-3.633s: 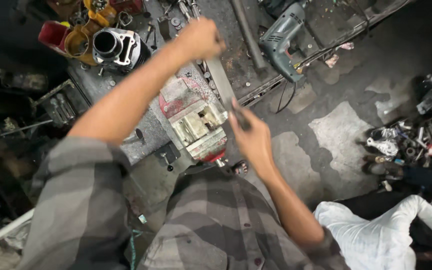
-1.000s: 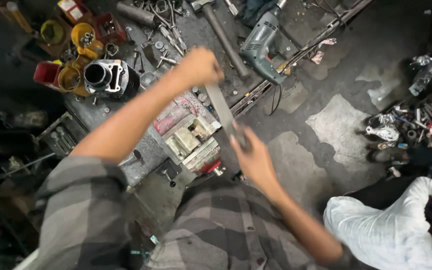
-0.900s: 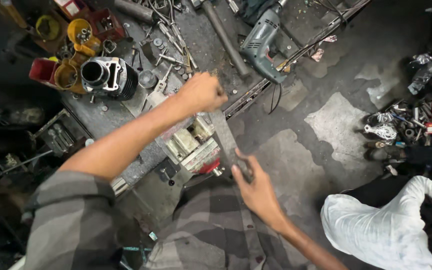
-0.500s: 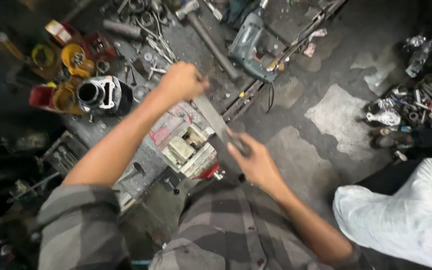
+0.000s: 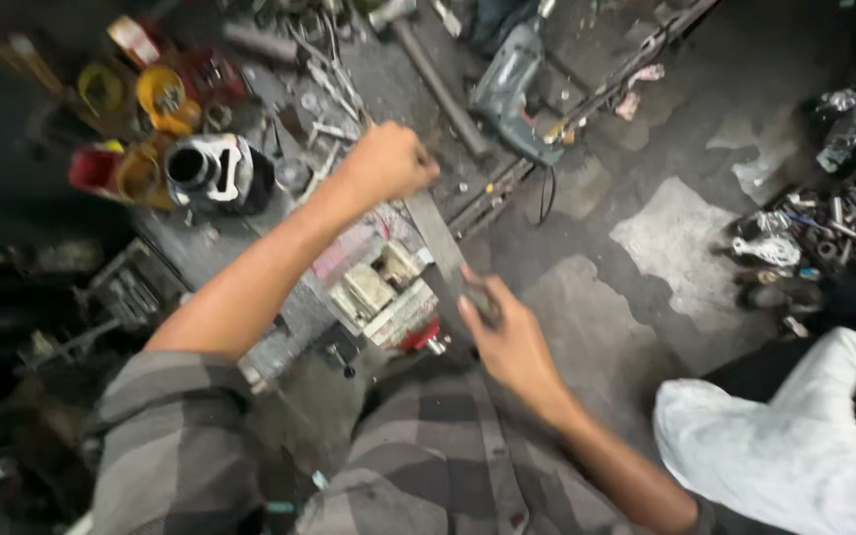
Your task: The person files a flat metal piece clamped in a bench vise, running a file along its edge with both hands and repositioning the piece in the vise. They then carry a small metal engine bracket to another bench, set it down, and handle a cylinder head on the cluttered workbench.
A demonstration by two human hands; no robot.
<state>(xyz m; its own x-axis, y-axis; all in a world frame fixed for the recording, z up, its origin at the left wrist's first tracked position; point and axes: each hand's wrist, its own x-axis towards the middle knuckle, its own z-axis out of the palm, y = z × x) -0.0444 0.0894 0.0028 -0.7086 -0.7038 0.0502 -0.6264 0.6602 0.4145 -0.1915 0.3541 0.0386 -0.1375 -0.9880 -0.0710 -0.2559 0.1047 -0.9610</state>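
Gripping a flat file (image 5: 440, 243) over the vise (image 5: 378, 292), both hands.

A grey-and-charcoal checked shirt (image 5: 418, 476) fills the foreground below a pale cream and silver vise (image 5: 378, 292), which shows a red knob at its near corner and a faded pink patch on its far side. Across the vise lies a dull grey file (image 5: 445, 248). Left of the vise sit a black-and-silver engine cylinder (image 5: 210, 173), yellow tubs (image 5: 165, 94) and a red tub (image 5: 96, 168). Beyond the vise lies a grey-green drill (image 5: 512, 89). Right of it, a white sleeve (image 5: 785, 446) against dark, stained concrete.
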